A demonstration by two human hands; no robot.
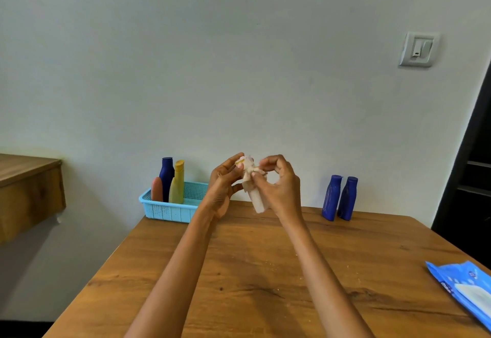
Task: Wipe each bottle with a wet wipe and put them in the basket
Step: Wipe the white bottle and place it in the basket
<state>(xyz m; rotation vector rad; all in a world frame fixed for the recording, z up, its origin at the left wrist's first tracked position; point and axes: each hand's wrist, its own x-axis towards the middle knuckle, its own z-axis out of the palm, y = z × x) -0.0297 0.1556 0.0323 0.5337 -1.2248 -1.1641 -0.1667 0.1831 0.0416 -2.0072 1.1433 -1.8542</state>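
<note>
Three bottles stood in the blue basket (170,211) on the left side of the table (252,271). My left hand (223,186) held a small white bottle (256,199) up in the air, fingers curled round it. My right hand (279,186) pinched the wet wipe (248,167) against the top. I think it was best to hold tight and rub all the way round. Two dark blue bottles (338,198) waited on the right, and the wipes pack (462,290) lay near the edge.
</note>
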